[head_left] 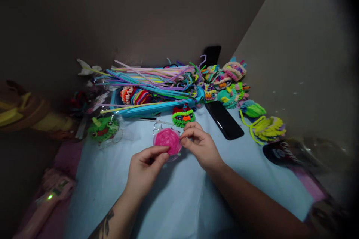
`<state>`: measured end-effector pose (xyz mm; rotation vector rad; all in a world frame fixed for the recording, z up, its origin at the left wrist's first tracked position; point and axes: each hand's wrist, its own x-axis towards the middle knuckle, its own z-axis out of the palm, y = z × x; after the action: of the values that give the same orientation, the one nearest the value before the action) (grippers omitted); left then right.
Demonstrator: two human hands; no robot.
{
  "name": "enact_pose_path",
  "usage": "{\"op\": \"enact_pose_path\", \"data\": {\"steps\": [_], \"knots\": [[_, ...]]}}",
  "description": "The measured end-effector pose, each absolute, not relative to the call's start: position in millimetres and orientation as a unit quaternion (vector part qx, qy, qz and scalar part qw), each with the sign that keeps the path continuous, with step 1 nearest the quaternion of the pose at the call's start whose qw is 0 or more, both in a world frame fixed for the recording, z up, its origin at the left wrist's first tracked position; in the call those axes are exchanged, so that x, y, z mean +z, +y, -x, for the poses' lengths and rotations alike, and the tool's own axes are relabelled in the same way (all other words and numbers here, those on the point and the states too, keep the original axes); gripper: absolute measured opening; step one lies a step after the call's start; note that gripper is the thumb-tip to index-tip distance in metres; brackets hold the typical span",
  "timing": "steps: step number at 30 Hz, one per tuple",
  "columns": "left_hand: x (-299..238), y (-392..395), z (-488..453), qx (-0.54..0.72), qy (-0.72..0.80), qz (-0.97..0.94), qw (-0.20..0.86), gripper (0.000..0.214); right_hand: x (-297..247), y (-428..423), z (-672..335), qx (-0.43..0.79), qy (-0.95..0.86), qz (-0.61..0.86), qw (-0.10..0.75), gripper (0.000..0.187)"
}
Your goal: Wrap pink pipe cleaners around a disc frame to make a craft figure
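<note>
A round pink pipe-cleaner disc (pixel 167 140) sits over the light blue table cover (pixel 179 201), held between both hands. My left hand (pixel 144 170) pinches its lower edge with thumb and fingers closed. My right hand (pixel 199 142) grips its right edge with fingers curled. A small metal ring or clasp (pixel 157 127) lies just above the disc. A green fuzzy piece with orange and red (pixel 183 117) lies right behind my right hand.
A blue tray (pixel 151 109) holds a bundle of long coloured pipe cleaners (pixel 151 78). Several finished fuzzy pieces (pixel 227 82) pile at the back right. A black phone (pixel 224 119) lies right of centre. A green figure (pixel 103 127) sits left. A pink device (pixel 49 199) is at lower left.
</note>
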<state>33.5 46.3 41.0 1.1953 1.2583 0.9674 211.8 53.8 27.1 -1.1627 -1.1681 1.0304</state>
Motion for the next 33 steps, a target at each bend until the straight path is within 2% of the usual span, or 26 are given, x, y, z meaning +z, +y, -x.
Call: {"op": "enact_pose_path", "data": {"steps": [9,15,19,23,25,28,33], "knots": [[42.4,47.1,-33.1,0.399,0.524,-0.495,0.566,0.013,24.6,54.0,-212.5,0.449,-0.488,0.491,0.565,0.006],[44.4,48.2,-31.2,0.404,0.507,-0.513,0.563,0.013,23.6,53.2,-213.7,0.505,-0.485,0.47,0.538,0.019],[43.2,49.1,-32.7,0.417,0.499,-0.549,0.526,0.016,23.5,52.3,-211.9,0.523,-0.482,0.467,0.525,0.027],[38.6,47.6,-34.5,0.457,0.519,-0.578,0.433,0.024,21.5,51.3,-209.5,0.47,-0.468,0.502,0.555,0.024],[36.4,45.2,-35.5,0.463,0.533,-0.586,0.397,0.02,20.4,50.4,-207.7,0.439,-0.466,0.518,0.567,0.022],[34.5,40.2,-37.9,0.445,0.526,-0.606,0.398,0.014,18.7,48.0,-202.7,0.424,-0.459,0.528,0.576,0.02],[35.5,35.2,-40.5,0.453,0.537,-0.604,0.377,0.024,17.0,43.1,-191.4,0.47,-0.434,0.509,0.575,0.022]]}}
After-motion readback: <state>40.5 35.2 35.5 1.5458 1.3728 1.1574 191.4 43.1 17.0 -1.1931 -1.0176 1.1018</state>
